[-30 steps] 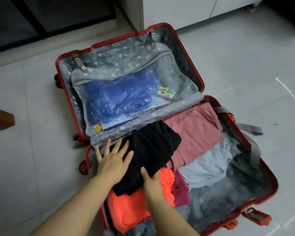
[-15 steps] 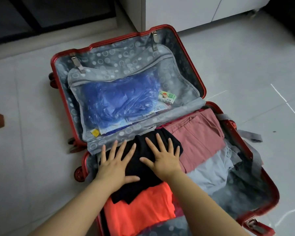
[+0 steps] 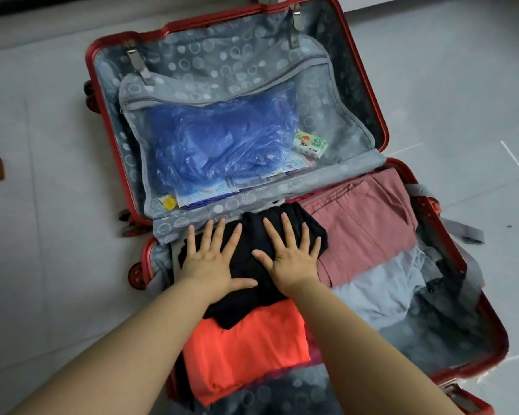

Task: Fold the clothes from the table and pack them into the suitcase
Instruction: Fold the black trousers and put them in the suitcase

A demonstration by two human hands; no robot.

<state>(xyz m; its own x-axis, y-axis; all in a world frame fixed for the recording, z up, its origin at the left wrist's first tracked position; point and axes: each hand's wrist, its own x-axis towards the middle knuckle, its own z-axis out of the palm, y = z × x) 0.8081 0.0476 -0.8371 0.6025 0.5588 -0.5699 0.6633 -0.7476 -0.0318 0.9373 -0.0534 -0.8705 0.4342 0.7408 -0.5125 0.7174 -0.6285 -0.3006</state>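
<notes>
- Pressing down with the left grip (image 3: 212, 262), fingers straight and splayed wide, holding nothing, palm flat on the black garment (image 3: 249, 241).
- Pressing just beside it with the right grip (image 3: 291, 259), likewise flat and wide, holding nothing, thumbs pointing toward each other without touching.
- Bearing on that black garment inside the near half of the suitcase (image 3: 222, 52), at the left end, up against the hinge flap.
- Showing an orange garment (image 3: 246, 351) just nearer the person, with the black one overlapping its far edge.
- Showing a pink garment (image 3: 363, 229) folded to the right, touching the black one, and a pale blue garment (image 3: 384, 289) just nearer than the pink.
- Showing grey lining at the right end of the near half, with grey straps (image 3: 462, 232) hanging over the red rim.
- Showing the lid half lying open on the floor (image 3: 42, 265), its zipped mesh pocket holding a blue bag (image 3: 222, 145), a small green-and-white packet (image 3: 309, 144) and a yellow tag (image 3: 168, 202).
</notes>
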